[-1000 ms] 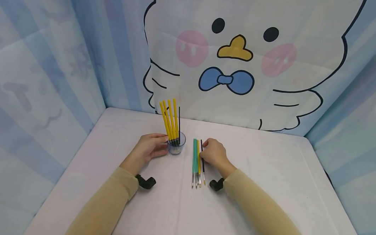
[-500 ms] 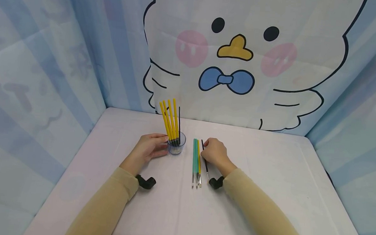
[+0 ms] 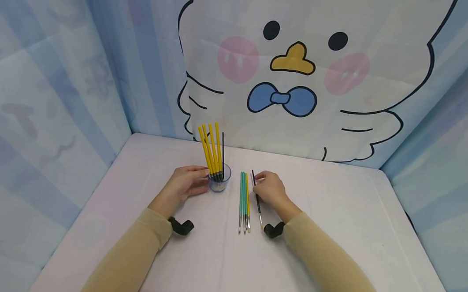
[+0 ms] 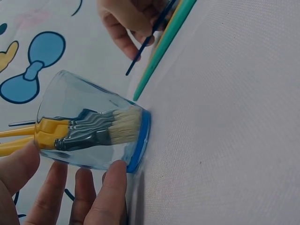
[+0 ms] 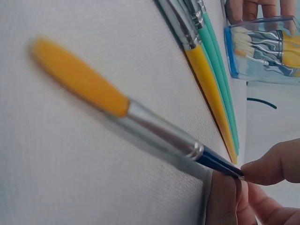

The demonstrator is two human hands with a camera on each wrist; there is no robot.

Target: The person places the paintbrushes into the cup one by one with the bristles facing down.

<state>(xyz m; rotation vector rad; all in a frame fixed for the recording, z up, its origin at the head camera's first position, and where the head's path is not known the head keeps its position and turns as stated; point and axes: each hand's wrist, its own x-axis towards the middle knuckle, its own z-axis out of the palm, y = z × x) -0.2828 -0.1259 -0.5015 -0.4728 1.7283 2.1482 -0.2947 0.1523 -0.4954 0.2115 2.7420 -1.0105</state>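
My left hand [image 3: 182, 185] holds the left side of a clear cup [image 4: 65, 96] with a blue base, its fingertips and thumb against the wall. Several yellow-handled paintbrushes [image 3: 213, 151] and a thin dark-handled one [image 3: 223, 147] stand in the cup, bristles down. To the right, my right hand [image 3: 271, 190] pinches the handle of a dark paintbrush [image 5: 161, 126] with orange bristles and a silver ferrule. The bristles point toward my body, just above or on the cloth; I cannot tell which. Beside it lie green paintbrushes [image 3: 242, 192] and a yellow one [image 3: 248, 197], roughly parallel.
A pale pinkish cloth covers the table [image 3: 196, 258]. Behind it hangs a curtain [image 3: 290, 131] printed with a cartoon bird, and blue striped curtains [image 3: 41, 109] close the sides. A black wrist mount [image 3: 182, 227] sits on each arm.
My right hand has drawn the dark paintbrush a little to the right, away from the row of green and yellow ones. The left hand and cup stay in place.
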